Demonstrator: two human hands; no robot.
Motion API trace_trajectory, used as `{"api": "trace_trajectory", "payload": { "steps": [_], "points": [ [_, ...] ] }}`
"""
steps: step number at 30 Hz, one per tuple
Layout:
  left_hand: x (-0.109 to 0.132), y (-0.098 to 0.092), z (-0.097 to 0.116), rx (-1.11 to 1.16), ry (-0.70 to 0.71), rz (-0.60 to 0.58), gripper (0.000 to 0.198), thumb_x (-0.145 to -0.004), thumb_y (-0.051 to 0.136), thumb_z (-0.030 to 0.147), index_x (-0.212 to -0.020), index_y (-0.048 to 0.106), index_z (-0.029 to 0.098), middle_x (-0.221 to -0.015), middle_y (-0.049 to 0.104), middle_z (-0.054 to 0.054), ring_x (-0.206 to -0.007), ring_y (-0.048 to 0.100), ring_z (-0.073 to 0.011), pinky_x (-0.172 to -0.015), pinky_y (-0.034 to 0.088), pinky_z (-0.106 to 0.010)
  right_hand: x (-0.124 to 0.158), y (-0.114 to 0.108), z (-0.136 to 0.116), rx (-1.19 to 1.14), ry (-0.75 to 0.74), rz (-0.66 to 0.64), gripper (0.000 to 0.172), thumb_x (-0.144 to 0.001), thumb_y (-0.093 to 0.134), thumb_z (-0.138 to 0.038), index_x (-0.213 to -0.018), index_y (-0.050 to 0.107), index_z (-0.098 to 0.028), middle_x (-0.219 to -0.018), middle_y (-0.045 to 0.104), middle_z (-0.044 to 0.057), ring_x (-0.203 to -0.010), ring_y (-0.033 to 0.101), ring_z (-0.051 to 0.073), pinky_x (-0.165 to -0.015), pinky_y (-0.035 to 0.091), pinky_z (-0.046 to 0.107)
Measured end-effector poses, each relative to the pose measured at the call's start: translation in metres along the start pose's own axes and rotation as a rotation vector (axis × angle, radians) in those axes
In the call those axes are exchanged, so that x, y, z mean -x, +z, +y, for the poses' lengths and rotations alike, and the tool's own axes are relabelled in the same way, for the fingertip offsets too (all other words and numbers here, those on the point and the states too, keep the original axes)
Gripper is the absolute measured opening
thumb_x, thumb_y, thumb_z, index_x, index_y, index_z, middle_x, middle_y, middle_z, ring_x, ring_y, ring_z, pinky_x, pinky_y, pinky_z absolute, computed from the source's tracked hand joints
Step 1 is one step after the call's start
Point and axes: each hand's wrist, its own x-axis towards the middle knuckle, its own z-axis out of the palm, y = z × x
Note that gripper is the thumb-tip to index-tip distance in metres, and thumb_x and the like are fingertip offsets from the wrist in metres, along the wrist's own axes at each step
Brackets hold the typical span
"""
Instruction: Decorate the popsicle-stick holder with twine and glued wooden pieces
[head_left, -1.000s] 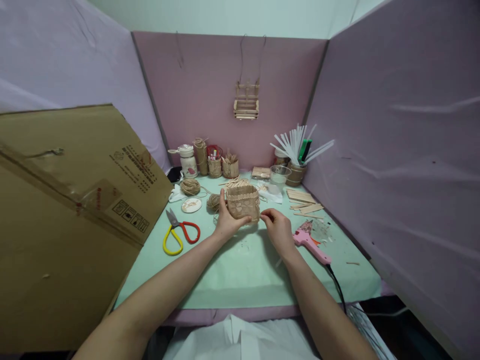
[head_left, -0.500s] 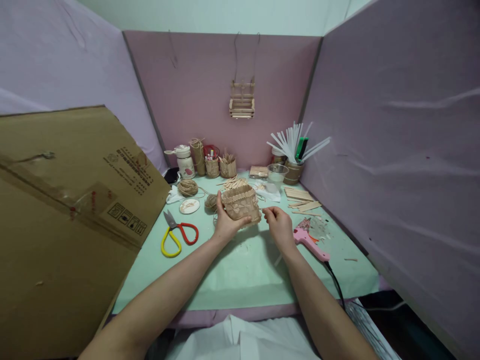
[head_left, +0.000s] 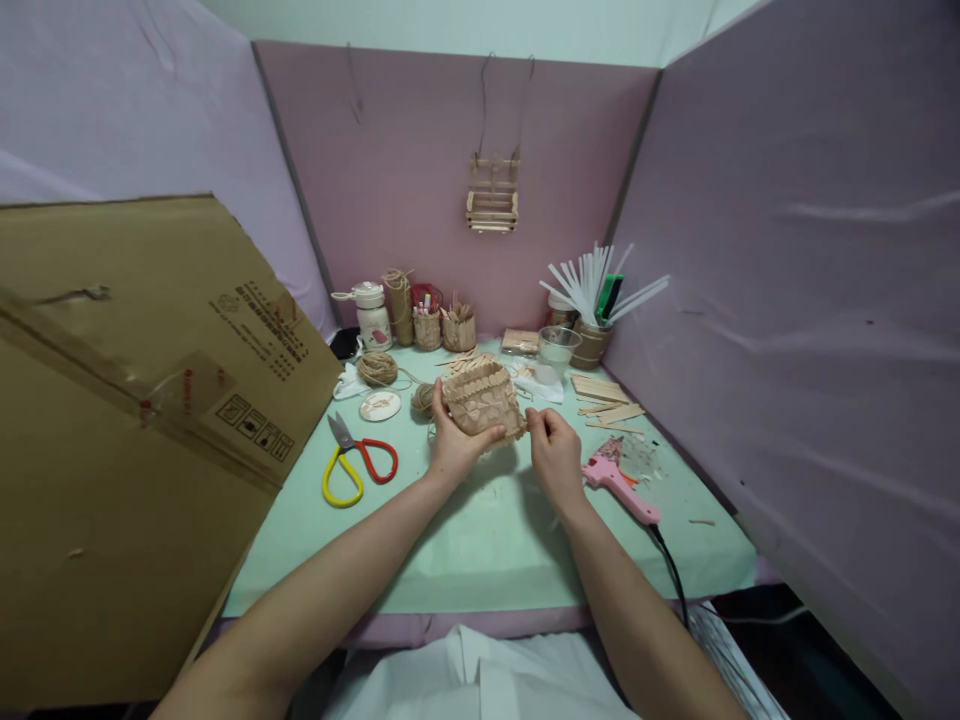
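My left hand (head_left: 459,442) grips a small tan basket-like container (head_left: 484,400), thumb along its front and fingers round its left side. The container is tilted, with a braided rim and raised shapes on its wall. At its lower right corner, my right hand (head_left: 553,450) is closed in a pinch; whatever lies between the fingertips is too small to make out. A pink glue gun (head_left: 621,488) lies just right of that hand. Scissors (head_left: 352,460) with one yellow and one red handle rest to the left.
Balls of twine (head_left: 377,369) and a white disc (head_left: 380,405) lie behind the scissors. Wooden sticks (head_left: 600,388) are at the right. Glue sticks (head_left: 585,285) stand in a pot at the back. A large cardboard box (head_left: 142,450) blocks the left side.
My right hand has turned slightly and its fingertips have come closer to the container's lower right corner. My left hand keeps its grip. The camera view has shifted a little.
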Motion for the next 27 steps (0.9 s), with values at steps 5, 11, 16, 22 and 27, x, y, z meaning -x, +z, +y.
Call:
{"api": "trace_trajectory", "payload": {
  "steps": [5,11,16,22,27],
  "points": [
    [0.002,0.001,0.001,-0.011,0.016,0.024,0.127,-0.052,0.089,0.023,-0.149,0.008,0.029,-0.154,0.028,-0.015,-0.143,0.032,-0.0270,-0.118,0.025,-0.042,0.003,0.005,-0.001,0.002,-0.015,0.002,0.041,-0.093,0.043,-0.050,-0.062,0.043,-0.022,-0.057,0.041,-0.005,-0.060,0.039,0.014,-0.060,0.030,0.028],
    [0.003,0.003,0.002,0.015,0.008,0.045,0.125,-0.053,0.089,0.021,-0.149,0.009,0.030,-0.154,0.030,-0.015,-0.142,0.034,-0.0261,-0.118,0.025,-0.042,0.004,0.009,0.001,0.001,-0.039,0.010,0.041,-0.093,0.043,-0.049,-0.062,0.040,-0.023,-0.059,0.043,-0.005,-0.061,0.040,0.014,-0.061,0.031,0.028],
    [0.002,0.003,0.000,0.009,0.012,0.078,0.125,-0.050,0.091,0.021,-0.148,0.014,0.028,-0.153,0.032,-0.015,-0.143,0.033,-0.0269,-0.119,0.023,-0.042,0.004,0.011,0.002,0.006,-0.028,0.010,0.041,-0.091,0.045,-0.050,-0.062,0.041,-0.023,-0.059,0.043,-0.005,-0.061,0.040,0.014,-0.062,0.032,0.028],
    [0.001,0.002,-0.002,-0.006,0.013,0.056,0.126,-0.052,0.090,0.023,-0.149,0.010,0.029,-0.154,0.031,-0.015,-0.144,0.031,-0.0269,-0.119,0.023,-0.044,0.004,0.012,0.000,-0.064,0.021,-0.036,0.043,-0.087,0.051,-0.052,-0.058,0.038,-0.023,-0.057,0.038,-0.006,-0.059,0.037,0.013,-0.059,0.031,0.027],
    [0.002,0.002,0.002,0.001,0.007,0.044,0.127,-0.052,0.091,0.030,-0.148,0.009,0.028,-0.154,0.029,-0.017,-0.143,0.033,-0.0274,-0.117,0.026,-0.041,0.002,0.011,0.000,-0.086,0.033,-0.049,0.044,-0.081,0.058,-0.053,-0.057,0.037,-0.023,-0.055,0.036,-0.007,-0.058,0.035,0.012,-0.057,0.029,0.027]
  ]
}}
